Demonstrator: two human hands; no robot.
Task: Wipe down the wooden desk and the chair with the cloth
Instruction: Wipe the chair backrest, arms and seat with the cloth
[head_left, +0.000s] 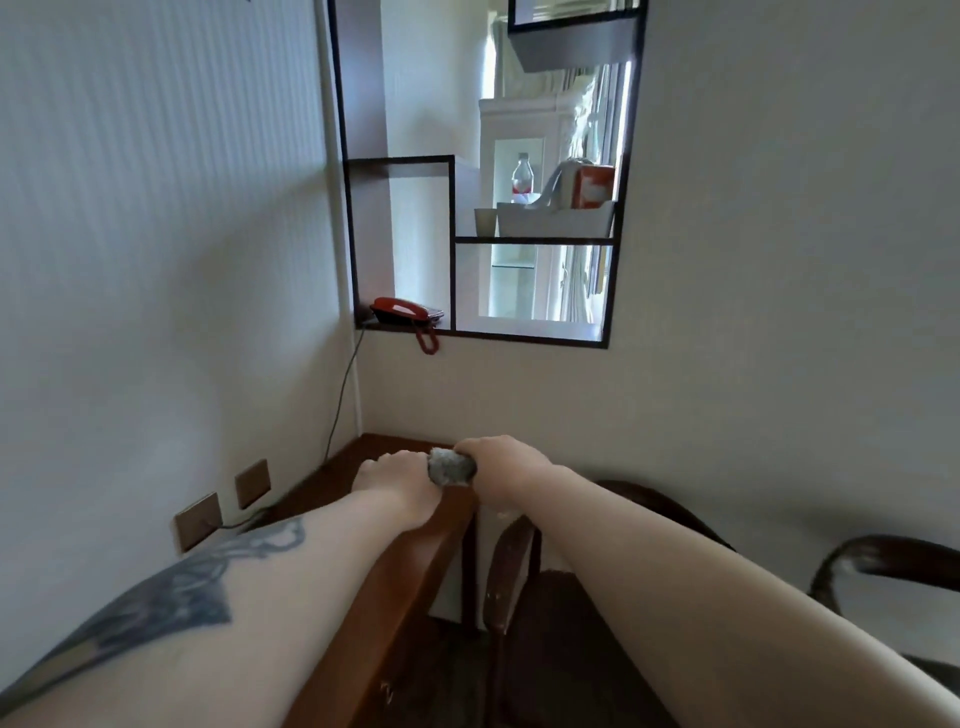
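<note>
The wooden surface runs from the lower centre of the frame up into the corner where the two pale walls meet, narrow and dark brown, and I am working at its far end. To its right, in the lower right of the frame, stands the chair, its dark curved armrests showing, one just beside the surface's edge. Both my forearms reach forward from the bottom of the frame and meet near the centre. I judge that I am in the desk part of the job, wiping along the far right edge, with the chair not yet touched. My left hand lies on the surface top, knuckles up and fingers curled down; whether it is pinching a corner of the cloth or only bracing I cannot tell. My right hand is curled over the grey cloth, which is bunched into a small wad between the two hands, right at the surface's far edge. The next move, as I see it, calls for drawing the wad back toward me along the top and down the front edge with steady pressure, then shifting right to the chair's armrest. Higher up, in the wall niche at the centre of the frame, a red telephone sits on the shelf, well apart from my hands.
</note>
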